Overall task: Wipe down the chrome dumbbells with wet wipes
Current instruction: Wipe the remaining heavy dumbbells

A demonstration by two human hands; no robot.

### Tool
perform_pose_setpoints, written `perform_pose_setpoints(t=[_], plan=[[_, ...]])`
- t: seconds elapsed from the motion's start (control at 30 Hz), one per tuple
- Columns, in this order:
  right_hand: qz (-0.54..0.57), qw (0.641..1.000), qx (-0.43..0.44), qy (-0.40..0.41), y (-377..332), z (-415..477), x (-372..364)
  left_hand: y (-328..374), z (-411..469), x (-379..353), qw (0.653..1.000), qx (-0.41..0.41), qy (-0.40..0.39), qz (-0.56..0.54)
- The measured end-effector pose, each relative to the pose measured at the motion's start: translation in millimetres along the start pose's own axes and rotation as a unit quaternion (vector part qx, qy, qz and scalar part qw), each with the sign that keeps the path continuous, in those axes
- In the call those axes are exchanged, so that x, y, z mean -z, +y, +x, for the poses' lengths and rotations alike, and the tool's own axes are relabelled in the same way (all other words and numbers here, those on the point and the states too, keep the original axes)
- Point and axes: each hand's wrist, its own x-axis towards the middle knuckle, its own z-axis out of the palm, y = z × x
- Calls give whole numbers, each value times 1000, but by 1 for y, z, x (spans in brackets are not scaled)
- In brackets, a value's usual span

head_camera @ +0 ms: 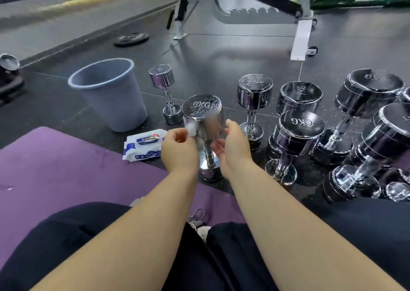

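A chrome dumbbell marked 8KG (203, 111) stands upright on the dark floor right in front of me. My left hand (178, 149) pinches a small white wet wipe (192, 129) against the lower left side of the dumbbell's top head. My right hand (233, 145) hovers at the dumbbell's right side with fingers relaxed, holding nothing; whether it touches the chrome is unclear. A wet wipe pack (144, 144) lies on the floor just left of my left hand.
A grey bin (108, 93) stands to the left, a small chrome dumbbell (165, 91) behind it. Several more chrome dumbbells (297, 135) stand and lie at the right. I sit on a purple mat (55, 168). A weight bench (261, 6) and a plate (131, 38) lie farther back.
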Motion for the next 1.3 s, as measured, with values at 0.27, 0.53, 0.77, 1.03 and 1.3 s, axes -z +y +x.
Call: perform_pose_setpoints(t=[0.27,0.53,0.77,1.03,1.3], plan=[[87,994,2,-60,0,0,0,8,-14,-6,992,-104,-60,34],[10,995,90,41,6,11,-2,-3,-11,-3,989,59,-84,-109],[16,985,152,82,3,15,-10,0,2,-7,951,201,-53,-228],[163,985,-54,29,16,28,-13,-8,13,-10,919,309,-48,-241],[152,986,-61,-30,3,35,-1,3,11,-12,900,346,-143,-223]])
